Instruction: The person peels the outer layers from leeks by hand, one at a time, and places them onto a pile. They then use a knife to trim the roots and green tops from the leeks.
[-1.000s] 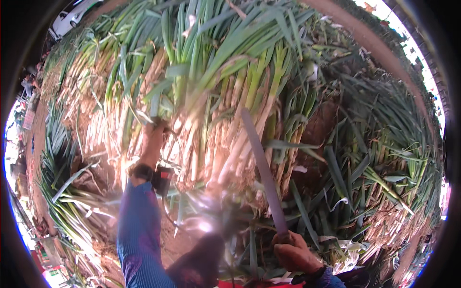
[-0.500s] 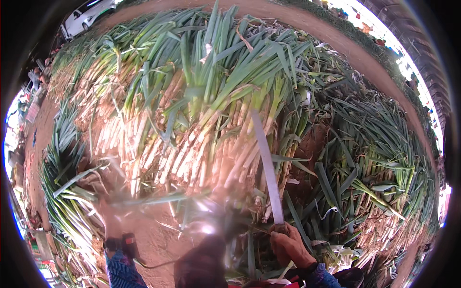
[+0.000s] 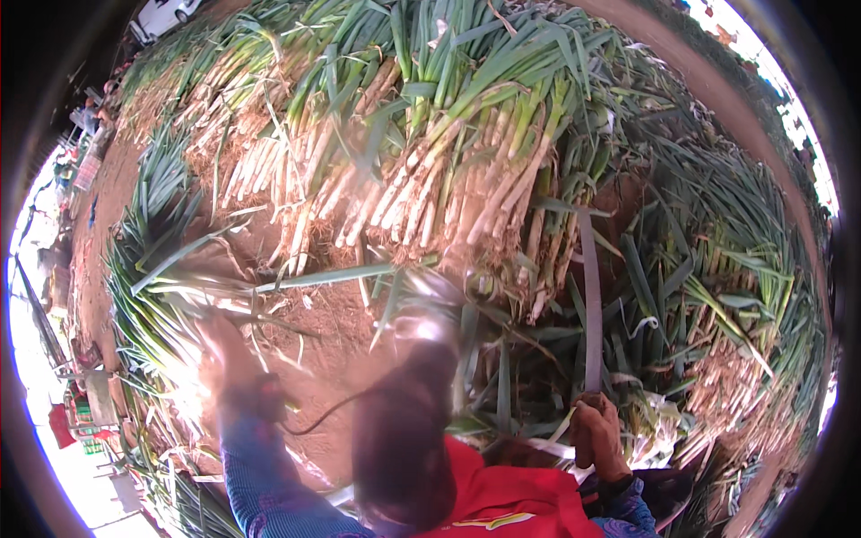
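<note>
In my right hand [image 3: 601,438] is the handle of a long, narrow-bladed knife [image 3: 589,296], its blade pointing up and away from me. My left hand [image 3: 220,359] is beside the white stalks of a leek pile [image 3: 157,332] at the left. Motion blur and glare smear its fingers, so I cannot tell whether it grips a stalk. One leek [image 3: 327,277] lies crosswise between that pile and the large row of leeks [image 3: 421,193] ahead, whose pale, soil-covered root ends face me.
Another leek heap [image 3: 717,305] spreads at the right. Cut green leaves [image 3: 504,386] lie under the knife. Brown soil [image 3: 327,332] shows in the middle. A dark blurred shape [image 3: 404,439] and red cloth [image 3: 529,493] are close to me. A white vehicle [image 3: 166,15] stands far left.
The view has tilted downward, showing more of my arms and the red cloth. My left hand has moved up toward the left pile. The knife stays in my right hand, now more upright.
</note>
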### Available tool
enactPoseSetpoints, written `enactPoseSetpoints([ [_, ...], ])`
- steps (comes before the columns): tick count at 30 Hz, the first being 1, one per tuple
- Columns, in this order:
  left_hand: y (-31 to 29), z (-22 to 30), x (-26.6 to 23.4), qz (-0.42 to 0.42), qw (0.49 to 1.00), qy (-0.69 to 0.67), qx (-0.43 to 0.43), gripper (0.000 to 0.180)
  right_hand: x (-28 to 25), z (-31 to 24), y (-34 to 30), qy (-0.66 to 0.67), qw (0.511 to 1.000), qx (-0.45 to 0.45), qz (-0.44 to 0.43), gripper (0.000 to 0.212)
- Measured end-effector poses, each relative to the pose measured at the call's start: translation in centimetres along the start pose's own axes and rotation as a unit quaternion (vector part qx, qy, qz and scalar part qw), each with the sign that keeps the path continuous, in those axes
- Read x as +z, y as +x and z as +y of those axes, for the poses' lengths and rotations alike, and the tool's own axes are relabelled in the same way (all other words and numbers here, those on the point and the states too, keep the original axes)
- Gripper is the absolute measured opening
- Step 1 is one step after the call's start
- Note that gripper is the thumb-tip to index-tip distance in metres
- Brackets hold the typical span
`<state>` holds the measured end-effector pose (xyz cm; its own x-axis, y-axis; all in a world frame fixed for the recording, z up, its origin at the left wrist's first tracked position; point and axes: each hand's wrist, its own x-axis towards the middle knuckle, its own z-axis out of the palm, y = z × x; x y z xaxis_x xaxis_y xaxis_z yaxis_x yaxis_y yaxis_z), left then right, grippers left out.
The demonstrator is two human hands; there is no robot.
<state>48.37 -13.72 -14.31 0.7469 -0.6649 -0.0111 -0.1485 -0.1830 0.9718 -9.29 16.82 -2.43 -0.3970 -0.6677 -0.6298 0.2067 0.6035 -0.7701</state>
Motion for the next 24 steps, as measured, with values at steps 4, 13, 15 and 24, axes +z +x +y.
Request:
enactPoseSetpoints([
  [4,-3.9,11.2,1.6,-0.056,0.996,-0.036,0.066,0.021,-2.3,2.9,-4.2,0.031,0.999,-0.039,-0.020,0.018],
  [13,-14.7,23.7,2.5,-0.311,0.844,0.207,0.386,0.041,-10.5,3.7,-16.0,-0.040,0.940,-0.219,0.259,0.022],
  [15,-17.9,24.0,4.5,-0.472,0.823,-0.043,0.314,0.037,-15.0,4.5,-20.1,0.013,0.936,-0.215,0.277,0.018],
  [24,-43.4,28.0,8.0,-0.761,0.637,-0.104,0.067,0.034,-24.6,39.3,-35.0,-0.039,0.732,-0.022,0.680,0.038],
])
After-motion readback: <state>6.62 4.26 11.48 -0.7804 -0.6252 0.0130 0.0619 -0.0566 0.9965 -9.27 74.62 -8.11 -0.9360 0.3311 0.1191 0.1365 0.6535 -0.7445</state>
